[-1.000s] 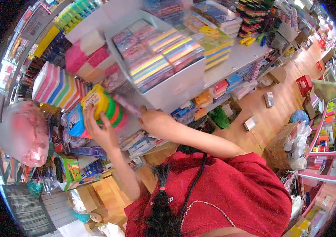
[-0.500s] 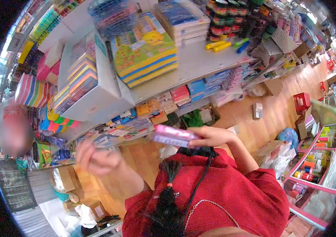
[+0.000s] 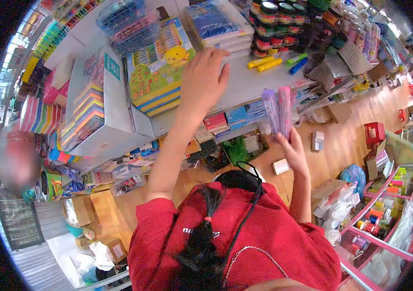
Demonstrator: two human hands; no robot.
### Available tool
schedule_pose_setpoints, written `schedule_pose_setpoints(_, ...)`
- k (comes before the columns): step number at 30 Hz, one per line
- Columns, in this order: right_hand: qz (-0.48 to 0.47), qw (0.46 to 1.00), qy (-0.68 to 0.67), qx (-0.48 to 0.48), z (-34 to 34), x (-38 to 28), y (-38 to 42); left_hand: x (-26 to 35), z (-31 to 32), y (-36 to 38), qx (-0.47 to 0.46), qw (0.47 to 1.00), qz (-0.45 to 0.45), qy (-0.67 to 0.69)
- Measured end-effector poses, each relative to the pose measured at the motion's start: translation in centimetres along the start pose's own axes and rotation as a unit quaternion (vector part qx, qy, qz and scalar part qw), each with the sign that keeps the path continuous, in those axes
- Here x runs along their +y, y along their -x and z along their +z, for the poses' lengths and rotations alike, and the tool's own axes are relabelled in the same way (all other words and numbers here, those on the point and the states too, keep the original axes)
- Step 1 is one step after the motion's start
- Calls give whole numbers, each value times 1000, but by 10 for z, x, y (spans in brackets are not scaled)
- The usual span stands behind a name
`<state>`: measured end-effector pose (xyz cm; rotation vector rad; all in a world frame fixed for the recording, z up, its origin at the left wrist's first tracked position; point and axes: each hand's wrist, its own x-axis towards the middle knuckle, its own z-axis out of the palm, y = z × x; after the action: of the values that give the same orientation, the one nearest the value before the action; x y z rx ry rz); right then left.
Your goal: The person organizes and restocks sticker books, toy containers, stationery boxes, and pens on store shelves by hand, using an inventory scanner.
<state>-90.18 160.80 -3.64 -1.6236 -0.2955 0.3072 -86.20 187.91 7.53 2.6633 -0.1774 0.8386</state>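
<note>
My left hand (image 3: 205, 72) reaches over the shelf with nothing in it, fingers stretched forward and thumb apart. It overlaps the right edge of a stack of picture books (image 3: 160, 72) with a yellow chick on the cover. Its fingertips are close to a stack of blue-and-white acrylic marker boxes (image 3: 220, 22). In front of the shelf, my right hand (image 3: 294, 151) is closed round the lower end of slim pink and purple packs (image 3: 278, 111), held upright. Yellow, green and blue markers (image 3: 269, 64) lie on the shelf between the hands.
A grey box of colourful packs (image 3: 90, 104) stands left of the books. Stacked paint jars (image 3: 277, 29) are at the back. Below run shelves of packaged goods (image 3: 216, 122). A red basket (image 3: 374, 133) and a small white box (image 3: 317, 140) sit on the wooden floor (image 3: 347, 109).
My left hand has moved up from the lower left to above the books. My right hand has gone right, and its packs have turned from lying sideways to upright.
</note>
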Motion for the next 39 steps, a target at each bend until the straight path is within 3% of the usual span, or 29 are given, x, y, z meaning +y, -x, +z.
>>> schedule_pose_setpoints(2, -53, 991, 124, 2, -8, -17, -34, -9, 8, -19, 38, 998, -3, -54)
schedule_pose_setpoints(3, -166, 953, 249, 51, -6, -20, -53, -21, 13, -28, 64, 995, 1, -77)
schedule_pose_setpoints(6, -194, 903, 381, -33, -3, -45, -103, -36, 7, -47, 63, 992, -24, -107)
schedule_pose_setpoints(9, -234, 837, 491, -57, 5, -43, -136, -39, 8, -54, 69, 987, -53, -132)
schedule_pose_setpoints(12, -270, 809, 515, -86, 11, -44, -149, -34, 21, -53, 41, 984, -66, -161)
schedule_pose_setpoints(15, -368, 813, 442, -90, 0, -58, -162, -37, 42, -57, 37, 977, -53, -202)
schedule_pose_setpoints(18, -299, 888, 338, -88, 1, -62, -181, -42, 57, -65, 32, 968, -34, -245)
schedule_pose_setpoints(21, -247, 923, 292, -40, 19, -46, -210, -52, 66, -73, 13, 964, -6, -267)
schedule_pose_setpoints(24, -260, 905, 335, 17, 39, -33, -226, -55, 67, -79, -22, 961, -7, -276)
schedule_pose_setpoints(30, -168, 945, 281, 24, 51, -56, -216, -46, 49, -90, -83, 962, -33, -258)
schedule_pose_setpoints(33, -220, 944, 220, 108, 63, -39, -222, -50, 49, -92, -94, 966, -44, -235)
schedule_pose_setpoints(36, -161, 974, 115, 112, 69, -44, -220, -54, 48, -92, -99, 967, -36, -233)
schedule_pose_setpoints(39, -185, 960, 141, 158, 78, -35, -230, -58, 48, -95, -128, 964, -37, -232)
